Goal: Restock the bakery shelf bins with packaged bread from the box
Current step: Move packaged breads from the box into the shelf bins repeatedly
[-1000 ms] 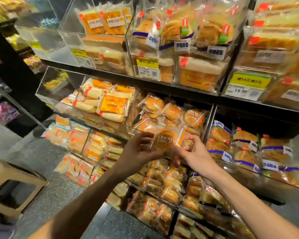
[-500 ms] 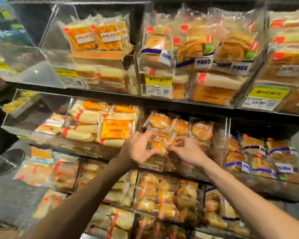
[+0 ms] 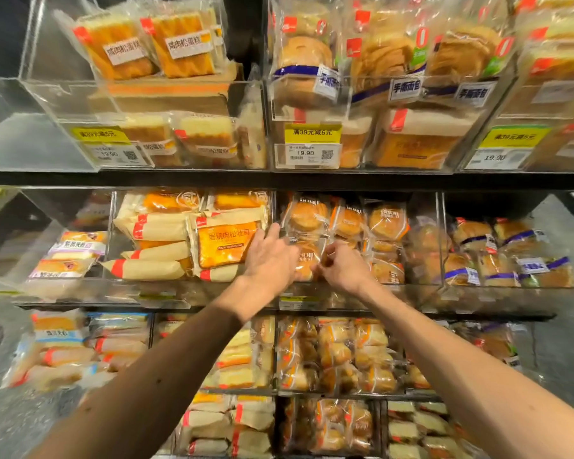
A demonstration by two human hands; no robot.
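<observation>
A clear-wrapped round bun packet with an orange band sits at the front of the middle clear bin on the second shelf, among several like packets. My left hand holds its left edge, fingers reaching up over the wrapper. Fingers curled, my right hand pinches the packet's right edge. Both hands are inside the bin's open front, above its low front wall. The supply box is not in view.
To the left, a bin holds orange toast packs and cream rolls. To the right is a bin of blue-banded loaves. The top shelf bins carry yellow price tags. More stocked bins lie below, above grey floor.
Both hands carried the bun packet up and forward from in front of the shelf into the middle bin. The view moved closer and rose.
</observation>
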